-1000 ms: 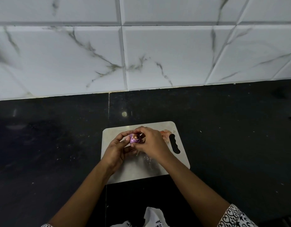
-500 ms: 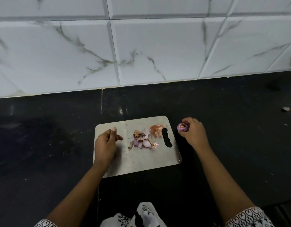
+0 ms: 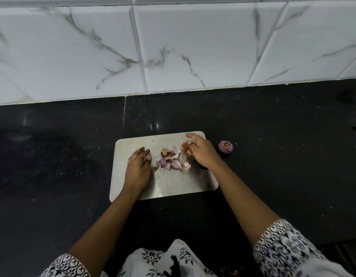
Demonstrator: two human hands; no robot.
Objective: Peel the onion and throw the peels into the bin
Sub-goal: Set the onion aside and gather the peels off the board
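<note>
Peels (image 3: 171,159) lie in a small heap in the middle of the steel board (image 3: 167,186), right between the two hands. The left hand (image 3: 138,170) rests flat on the board just to the left of the heap, fingers loose and holding nothing. The right hand (image 3: 201,152) is just to the right of it, and its fingertips touch an orange bit of skin (image 3: 185,148) at the far right of the heap. I cannot tell if it has pinched that bit yet. Both hands are about as near to the heap. The heap is a bit longer from far to near than it is wide.

The peeled onion (image 3: 225,146) sits on the dark counter (image 3: 283,166), off the board, just to the right of the right hand. Its tip points up. No bin shows. I think scooping the peels together is the next job.
</note>
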